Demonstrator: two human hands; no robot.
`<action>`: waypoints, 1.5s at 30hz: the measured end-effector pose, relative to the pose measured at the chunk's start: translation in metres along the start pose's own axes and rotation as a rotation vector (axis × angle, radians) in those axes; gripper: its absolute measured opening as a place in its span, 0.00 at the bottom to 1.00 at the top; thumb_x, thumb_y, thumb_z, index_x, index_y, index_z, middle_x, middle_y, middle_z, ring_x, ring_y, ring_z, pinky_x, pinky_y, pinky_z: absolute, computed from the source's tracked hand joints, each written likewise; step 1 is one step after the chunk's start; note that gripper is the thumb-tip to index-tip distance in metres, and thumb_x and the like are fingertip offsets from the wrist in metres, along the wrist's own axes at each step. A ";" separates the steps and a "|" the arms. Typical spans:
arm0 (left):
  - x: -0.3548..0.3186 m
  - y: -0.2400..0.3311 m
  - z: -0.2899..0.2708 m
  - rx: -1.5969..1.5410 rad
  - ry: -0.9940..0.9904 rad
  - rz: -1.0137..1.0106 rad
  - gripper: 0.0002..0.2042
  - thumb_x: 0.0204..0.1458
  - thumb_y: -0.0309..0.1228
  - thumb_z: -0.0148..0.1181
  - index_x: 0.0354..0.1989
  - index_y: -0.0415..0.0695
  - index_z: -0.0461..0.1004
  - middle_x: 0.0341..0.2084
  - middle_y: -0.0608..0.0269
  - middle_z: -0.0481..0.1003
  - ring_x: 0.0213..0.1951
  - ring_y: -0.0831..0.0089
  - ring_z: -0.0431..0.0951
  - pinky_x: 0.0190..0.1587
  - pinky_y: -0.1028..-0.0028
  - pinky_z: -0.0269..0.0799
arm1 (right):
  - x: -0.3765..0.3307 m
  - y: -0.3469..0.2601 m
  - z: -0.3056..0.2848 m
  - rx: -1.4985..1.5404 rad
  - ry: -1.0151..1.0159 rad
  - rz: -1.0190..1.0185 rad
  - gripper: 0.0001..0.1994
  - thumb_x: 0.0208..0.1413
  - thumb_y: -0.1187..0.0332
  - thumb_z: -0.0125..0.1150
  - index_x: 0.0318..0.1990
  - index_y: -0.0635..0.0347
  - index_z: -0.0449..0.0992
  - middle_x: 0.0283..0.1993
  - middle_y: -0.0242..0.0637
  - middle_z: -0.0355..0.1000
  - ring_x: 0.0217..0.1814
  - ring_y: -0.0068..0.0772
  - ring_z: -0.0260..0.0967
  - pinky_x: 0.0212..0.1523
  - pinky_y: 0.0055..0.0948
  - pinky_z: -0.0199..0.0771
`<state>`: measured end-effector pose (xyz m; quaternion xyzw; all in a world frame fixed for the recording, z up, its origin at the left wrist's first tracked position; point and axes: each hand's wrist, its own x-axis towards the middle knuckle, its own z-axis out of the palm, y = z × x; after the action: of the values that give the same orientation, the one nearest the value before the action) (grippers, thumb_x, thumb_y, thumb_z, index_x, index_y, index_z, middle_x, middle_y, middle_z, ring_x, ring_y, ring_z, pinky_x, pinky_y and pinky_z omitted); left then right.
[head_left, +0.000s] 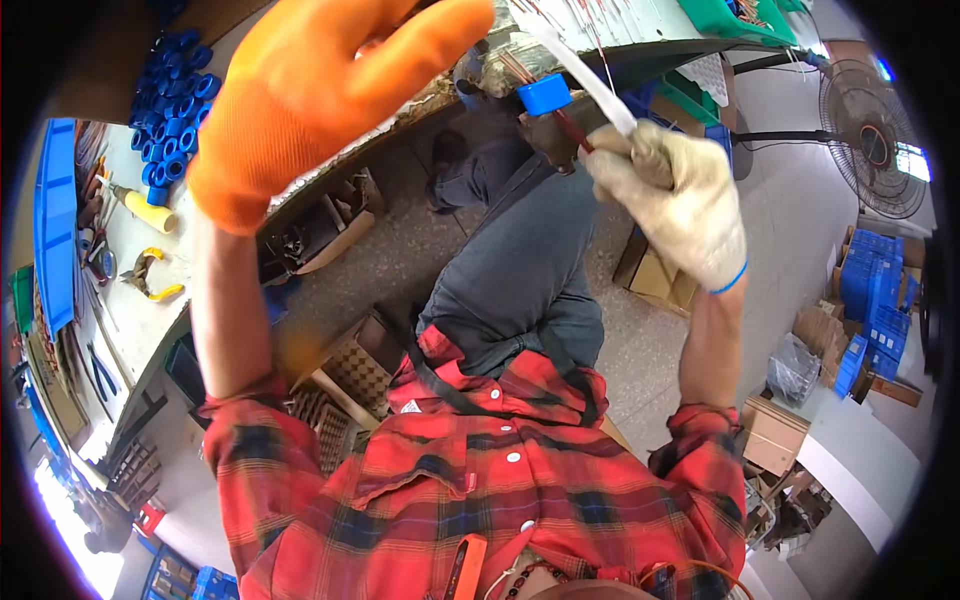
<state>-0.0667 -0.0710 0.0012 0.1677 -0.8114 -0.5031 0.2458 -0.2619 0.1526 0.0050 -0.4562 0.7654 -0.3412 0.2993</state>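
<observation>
My left hand (300, 110), in an orange knit glove, is raised over the bench edge. Its thumb stretches out to the right, apart from the fingers, which run past the top of the picture; I see nothing held in it. My right hand (680, 190), in a cream glove with a blue cuff edge, is closed around a knife-like tool with a long pale blade (585, 75), which points up and left. A thin dark red rod (572, 130) runs from the same fingers to a blue ring (545, 94). Whether the ring is fixed on the rod I cannot tell.
Many blue rings (175, 110) lie heaped on the bench at left, near a yellow bottle (150, 210), yellow-handled pliers (155, 275) and a blue tray (58, 225). A green tray (735, 20) sits far right. A black fan (870, 140) stands right; open boxes (345, 225) lie below.
</observation>
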 end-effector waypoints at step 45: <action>-0.048 0.000 0.065 -0.195 0.288 -0.122 0.16 0.67 0.32 0.65 0.55 0.32 0.82 0.29 0.51 0.83 0.29 0.57 0.76 0.37 0.67 0.73 | 0.024 -0.006 -0.008 -0.241 0.002 -0.250 0.12 0.65 0.60 0.75 0.48 0.59 0.89 0.33 0.33 0.85 0.29 0.26 0.76 0.34 0.28 0.75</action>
<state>-0.0637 0.0017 -0.0341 0.2625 -0.7034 -0.5642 0.3436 -0.2751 0.1308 0.0107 -0.5800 0.7384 -0.2820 0.1971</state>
